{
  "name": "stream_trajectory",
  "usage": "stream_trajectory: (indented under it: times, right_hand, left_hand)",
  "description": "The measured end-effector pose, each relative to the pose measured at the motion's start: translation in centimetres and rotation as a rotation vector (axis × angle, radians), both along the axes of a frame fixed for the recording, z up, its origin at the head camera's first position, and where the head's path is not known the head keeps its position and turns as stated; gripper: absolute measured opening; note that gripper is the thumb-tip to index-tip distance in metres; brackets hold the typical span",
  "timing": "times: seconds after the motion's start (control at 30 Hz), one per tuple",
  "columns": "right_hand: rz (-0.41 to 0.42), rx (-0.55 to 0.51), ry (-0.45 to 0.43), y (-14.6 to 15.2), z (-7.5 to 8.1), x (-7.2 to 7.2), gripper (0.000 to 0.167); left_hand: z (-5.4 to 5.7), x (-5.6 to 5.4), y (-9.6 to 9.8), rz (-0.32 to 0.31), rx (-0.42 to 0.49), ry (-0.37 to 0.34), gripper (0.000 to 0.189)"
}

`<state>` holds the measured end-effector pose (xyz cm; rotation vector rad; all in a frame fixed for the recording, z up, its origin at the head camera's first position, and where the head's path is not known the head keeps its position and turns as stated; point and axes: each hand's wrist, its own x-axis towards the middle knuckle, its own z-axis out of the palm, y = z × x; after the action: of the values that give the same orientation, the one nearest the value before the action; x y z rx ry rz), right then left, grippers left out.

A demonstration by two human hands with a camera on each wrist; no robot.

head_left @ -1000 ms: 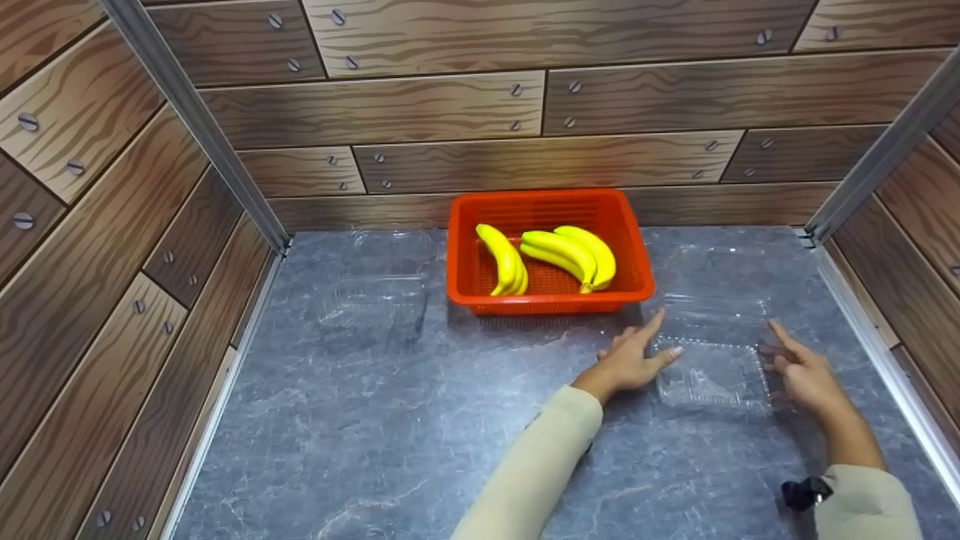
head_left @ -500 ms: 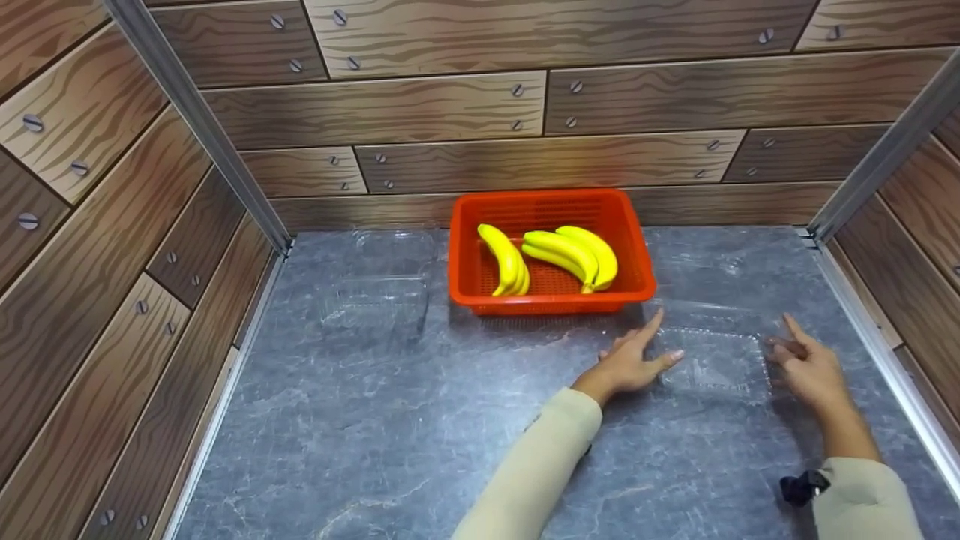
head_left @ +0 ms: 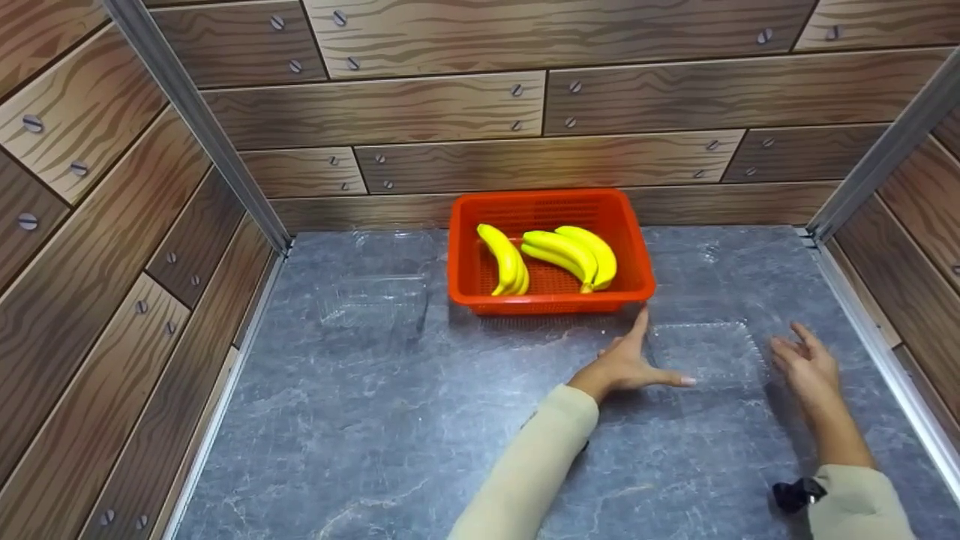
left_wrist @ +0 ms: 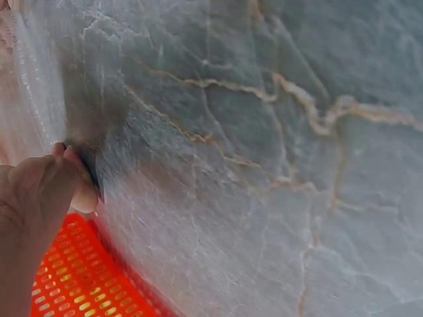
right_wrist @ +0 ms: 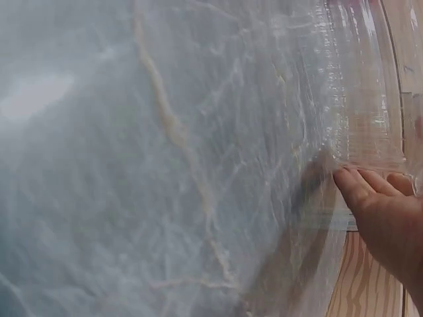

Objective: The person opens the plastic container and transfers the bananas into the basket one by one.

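Observation:
A clear plastic clamshell box (head_left: 705, 352) lies between my two hands on the right part of the table; its outline is faint. My left hand (head_left: 622, 364) is at its left side, index finger stretched toward the basket's corner and thumb spread along the box's near side. On the right side is my right hand (head_left: 810, 367), its fingers loosely extended. The right wrist view has those fingertips (right_wrist: 347, 178) at the edge of the clear box (right_wrist: 363, 99), seemingly touching it. Neither hand grips anything.
A red plastic basket (head_left: 555, 298) stands at the back centre, holding yellow bananas (head_left: 559, 255). Another clear plastic box (head_left: 375, 300) sits at the back left. Wood-patterned walls (head_left: 450, 112) enclose the grey marbled table (head_left: 420, 450) on the back and both sides.
The right-hand clear box has shifted slightly back and left. My left thumb has spread farther from the index finger. The right hand's fingers have loosened, and it sits a little farther right.

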<state>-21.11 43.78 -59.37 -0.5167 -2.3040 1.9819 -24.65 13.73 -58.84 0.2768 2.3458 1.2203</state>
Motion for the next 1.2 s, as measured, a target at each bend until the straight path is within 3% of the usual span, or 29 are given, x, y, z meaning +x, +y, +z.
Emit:
stream_trajectory:
  times: [0.17, 0.3, 0.43, 0.6, 0.77, 0.93, 1.0, 1.17, 1.2]
  right_hand:
    - [-0.195, 0.295, -0.134, -0.8, 0.0, 0.0, 0.064]
    - [-0.33, 0.381, -0.18, -1.0, -0.2, 0.3, 0.06]
    - [-0.372, 0.294, -0.174, -0.9, -0.4, 0.6, 0.048]
    - [-0.282, 0.118, -0.17, -1.4, -0.2, 0.7, 0.053]
    - [-0.247, 0.07, -0.154, -1.8, 0.0, -0.1, 0.058]
    - [-0.254, 0.058, -0.122, -1.9, 0.0, -0.9, 0.059]
    - [-0.267, 0.024, -0.108, -1.8, 0.0, -1.3, 0.059]
    - [-0.3, -0.039, -0.095, -1.5, -0.2, -2.4, 0.058]
    - [-0.301, -0.019, -0.097, -1.5, -0.2, -2.6, 0.058]
  left_hand:
    - [-0.3, 0.3, 0.1, 0.008, -0.018, 0.02, 0.137]
    - [-0.5, 0.4, 0.5, 0.027, -0.039, 0.047, 0.131]
    - [-0.7, 0.4, 1.1, 0.014, -0.081, 0.089, 0.119]
    - [-0.9, 0.4, 1.6, 0.051, -0.105, 0.142, 0.094]
    - [-0.8, 0.2, 1.9, 0.123, -0.091, 0.187, 0.073]
    - [-1.0, -0.1, 1.9, 0.133, -0.057, 0.249, 0.056]
    - [-2.4, -0.6, 2.4, 0.127, -0.067, 0.311, 0.052]
    - [-2.2, -0.5, 2.5, 0.117, -0.029, 0.285, 0.052]
    - [-1.6, -0.3, 2.4, 0.116, -0.011, 0.248, 0.054]
